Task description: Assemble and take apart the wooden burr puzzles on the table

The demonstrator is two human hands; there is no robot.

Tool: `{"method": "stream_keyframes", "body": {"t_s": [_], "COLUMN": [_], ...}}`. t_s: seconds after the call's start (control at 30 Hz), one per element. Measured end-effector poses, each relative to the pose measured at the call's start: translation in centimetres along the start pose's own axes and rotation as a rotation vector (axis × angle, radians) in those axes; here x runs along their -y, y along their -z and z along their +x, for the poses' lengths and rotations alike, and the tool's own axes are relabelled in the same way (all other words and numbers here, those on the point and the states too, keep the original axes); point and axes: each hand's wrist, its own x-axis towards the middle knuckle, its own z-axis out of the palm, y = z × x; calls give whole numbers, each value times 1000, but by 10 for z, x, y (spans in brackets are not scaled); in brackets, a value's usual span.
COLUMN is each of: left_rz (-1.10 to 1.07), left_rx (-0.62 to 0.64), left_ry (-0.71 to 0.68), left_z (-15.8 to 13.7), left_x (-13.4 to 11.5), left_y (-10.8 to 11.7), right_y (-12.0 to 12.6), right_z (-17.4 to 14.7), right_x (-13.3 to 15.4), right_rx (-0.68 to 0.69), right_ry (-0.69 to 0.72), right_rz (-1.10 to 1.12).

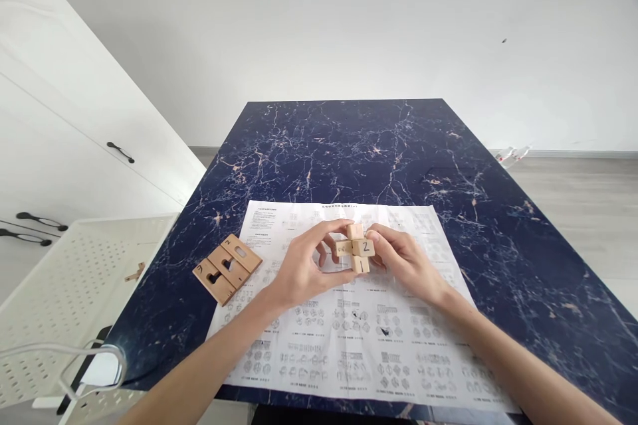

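Note:
Above the printed sheet I hold a small wooden interlocking puzzle [363, 248] of pale crossed blocks, with a "2" and a "1" marked on its faces. My left hand [309, 262] grips it from the left, thumb low and index finger on the top block. From the right, the bent fingers of my right hand [399, 252] pinch its side; some fingertips are hidden behind it. To the left lie flat wooden pieces [238, 254] side by side, numbered, with cut-out slots, partly over the sheet's edge.
The creased white instruction sheet [309, 325] with small line drawings covers the near part of the dark blue marbled table [339, 146]. A white perforated basket [50, 279] stands left, holding a small wooden piece [134, 272]. White cabinets [74, 99] line the left side.

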Motion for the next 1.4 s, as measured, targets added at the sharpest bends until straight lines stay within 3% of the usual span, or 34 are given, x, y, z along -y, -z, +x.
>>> {"method": "stream_keyframes", "body": {"t_s": [0.13, 0.27, 0.4, 0.67, 0.9, 1.07, 1.2, 1.27, 1.4], "left_rz": [-28, -78, -60, -4, 15, 68, 298, 471, 758], "left_rx": [17, 2, -35, 3, 14, 45, 63, 14, -209], "left_ry": [84, 148, 161, 178, 140, 110, 9, -19, 101], "left_z": [2, 2, 3, 5, 3, 0, -24, -44, -89], "left_x": [-2, -1, 4, 5, 9, 8, -6, -10, -3], "left_y": [-1, -1, -1, 0, 0, 0, 12, 24, 51], "right_y": [-4, -2, 5, 19, 37, 34, 17, 6, -10], "right_z": [1, 5, 11, 5, -24, -38, -45, -48, -52], "right_x": [-1, -5, -5, -8, -18, -16, -10, -4, 6], "right_rx": [-11, -94, -225, -468, -604, -602, -519, -470, -302], "right_ry": [-100, -279, -257, -164, -200, -226, -248, -265, -218], "right_rz": [185, 657, 1030, 1204, 1284, 1240, 922, 706, 320]}}
